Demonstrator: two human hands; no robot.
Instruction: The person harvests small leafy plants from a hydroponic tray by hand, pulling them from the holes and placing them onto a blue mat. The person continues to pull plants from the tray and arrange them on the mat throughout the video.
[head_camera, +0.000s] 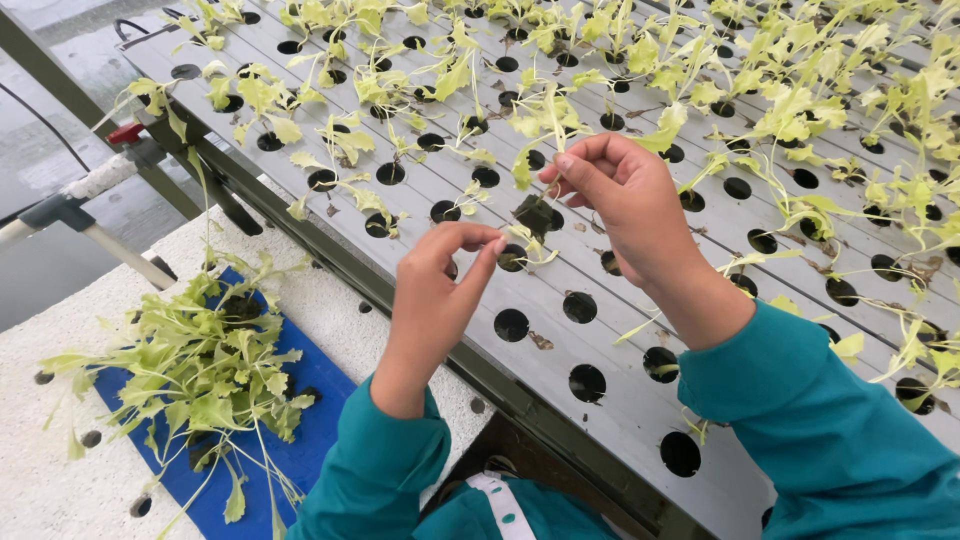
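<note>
Your right hand (625, 200) pinches a lettuce seedling (535, 170) by the stem, dark root plug hanging over the holed grow panel (620, 400). Left hand (440, 290) – fingers pinched together at the plug's lower leaves. Far rows planted – near holes open; a pile of seedlings (205, 370) waits on the blue tray (320, 400).

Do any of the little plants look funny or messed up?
Yes. Many seedlings flop sideways across the grey tray instead of standing in their holes, and several holes near its front edge hold no plant. The right hand pinches one seedling above a hole, the left hand beside it.
</note>
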